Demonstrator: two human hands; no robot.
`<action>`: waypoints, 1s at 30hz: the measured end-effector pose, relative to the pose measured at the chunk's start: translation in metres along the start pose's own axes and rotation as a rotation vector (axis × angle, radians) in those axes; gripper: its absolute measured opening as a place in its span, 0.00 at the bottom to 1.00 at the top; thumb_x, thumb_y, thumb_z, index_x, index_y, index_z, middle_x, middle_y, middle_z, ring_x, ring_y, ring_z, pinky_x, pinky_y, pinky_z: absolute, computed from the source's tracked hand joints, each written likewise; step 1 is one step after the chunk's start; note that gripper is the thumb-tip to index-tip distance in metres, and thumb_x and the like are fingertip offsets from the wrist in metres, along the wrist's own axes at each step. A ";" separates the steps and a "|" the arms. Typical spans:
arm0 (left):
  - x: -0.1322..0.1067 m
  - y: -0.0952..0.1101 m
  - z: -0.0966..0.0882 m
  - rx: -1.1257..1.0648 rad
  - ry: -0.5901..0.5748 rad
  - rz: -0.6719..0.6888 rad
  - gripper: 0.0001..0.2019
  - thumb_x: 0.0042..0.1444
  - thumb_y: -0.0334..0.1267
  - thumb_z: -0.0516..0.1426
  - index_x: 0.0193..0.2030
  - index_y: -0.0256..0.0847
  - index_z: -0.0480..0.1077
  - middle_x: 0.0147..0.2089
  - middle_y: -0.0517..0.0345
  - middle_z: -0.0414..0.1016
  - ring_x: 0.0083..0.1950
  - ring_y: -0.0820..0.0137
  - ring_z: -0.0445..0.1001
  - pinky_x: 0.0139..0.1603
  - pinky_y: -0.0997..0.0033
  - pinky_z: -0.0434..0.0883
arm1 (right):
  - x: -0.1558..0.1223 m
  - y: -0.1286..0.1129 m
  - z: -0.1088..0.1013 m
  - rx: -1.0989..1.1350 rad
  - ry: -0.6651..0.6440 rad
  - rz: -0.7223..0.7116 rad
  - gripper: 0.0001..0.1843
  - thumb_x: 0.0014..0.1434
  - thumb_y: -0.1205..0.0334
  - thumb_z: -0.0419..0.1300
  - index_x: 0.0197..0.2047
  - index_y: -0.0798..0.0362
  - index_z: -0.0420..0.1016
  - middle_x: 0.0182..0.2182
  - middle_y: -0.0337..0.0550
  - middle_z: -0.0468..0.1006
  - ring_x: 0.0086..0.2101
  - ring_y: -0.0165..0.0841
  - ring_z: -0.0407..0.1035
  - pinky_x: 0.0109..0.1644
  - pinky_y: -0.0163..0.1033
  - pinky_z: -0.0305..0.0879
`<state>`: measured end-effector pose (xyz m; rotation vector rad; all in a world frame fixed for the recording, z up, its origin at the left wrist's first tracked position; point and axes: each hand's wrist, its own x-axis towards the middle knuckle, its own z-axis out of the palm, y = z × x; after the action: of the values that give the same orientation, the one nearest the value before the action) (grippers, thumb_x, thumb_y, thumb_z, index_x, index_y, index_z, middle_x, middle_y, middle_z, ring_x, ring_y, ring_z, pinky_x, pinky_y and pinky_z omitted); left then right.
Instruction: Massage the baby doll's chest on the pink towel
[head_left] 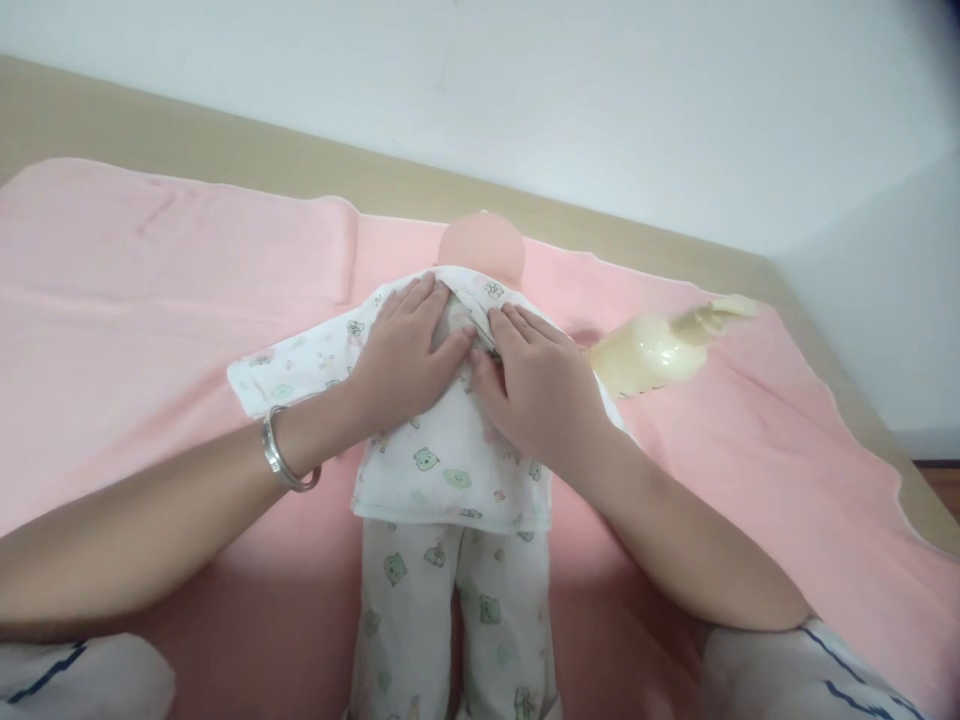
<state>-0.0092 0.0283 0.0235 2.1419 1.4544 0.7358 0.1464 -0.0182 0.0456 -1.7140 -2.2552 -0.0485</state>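
A baby doll lies on its back, its bald pink head (pixel 481 245) at the far end. It wears a white baby shirt (pixel 450 480) printed with small green animals, and matching trousers (pixel 409 590). My left hand (pixel 409 345) rests on the left of the shirt's chest, fingers laid out, thumb toward the middle. On the other side my right hand (pixel 544 385) lies with fingers on the cloth by the overlapping collar edges. Both thumbs almost meet. One sleeve (pixel 300 365) stretches left; on the right the doll's shiny bare arm (pixel 652 355) sticks out.
A pink blanket (pixel 187 240) with some creases lies beneath the doll. Its border shows the tan tabletop (pixel 337 165) along the back and right. A white wall (pixel 562 100) rises behind.
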 end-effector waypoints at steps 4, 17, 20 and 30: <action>0.000 0.001 0.000 -0.006 0.009 0.008 0.31 0.66 0.49 0.46 0.70 0.31 0.61 0.75 0.40 0.56 0.77 0.53 0.53 0.78 0.46 0.53 | 0.006 0.005 0.003 0.019 0.004 0.018 0.32 0.69 0.56 0.46 0.67 0.70 0.65 0.65 0.61 0.69 0.66 0.50 0.63 0.72 0.55 0.59; -0.001 -0.001 0.004 -0.003 0.047 0.002 0.32 0.65 0.50 0.45 0.69 0.32 0.63 0.75 0.43 0.58 0.76 0.55 0.55 0.78 0.48 0.53 | 0.010 0.009 0.012 0.088 -0.018 0.065 0.35 0.69 0.54 0.42 0.71 0.67 0.58 0.71 0.61 0.60 0.71 0.49 0.52 0.74 0.60 0.51; -0.002 0.000 0.003 0.003 0.042 0.001 0.32 0.65 0.49 0.45 0.69 0.31 0.63 0.75 0.42 0.58 0.76 0.55 0.55 0.78 0.48 0.53 | 0.010 0.010 0.012 0.085 -0.027 0.061 0.35 0.69 0.54 0.42 0.71 0.69 0.57 0.71 0.62 0.60 0.72 0.49 0.51 0.74 0.59 0.51; -0.004 0.001 0.001 0.058 0.046 0.053 0.30 0.67 0.47 0.44 0.68 0.29 0.63 0.71 0.40 0.64 0.73 0.53 0.61 0.75 0.46 0.58 | 0.011 0.011 0.013 0.082 -0.016 0.048 0.35 0.68 0.54 0.43 0.71 0.69 0.57 0.70 0.62 0.61 0.71 0.50 0.53 0.74 0.59 0.52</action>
<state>-0.0087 0.0245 0.0226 2.2289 1.4642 0.7753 0.1512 -0.0020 0.0345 -1.7316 -2.1945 0.0675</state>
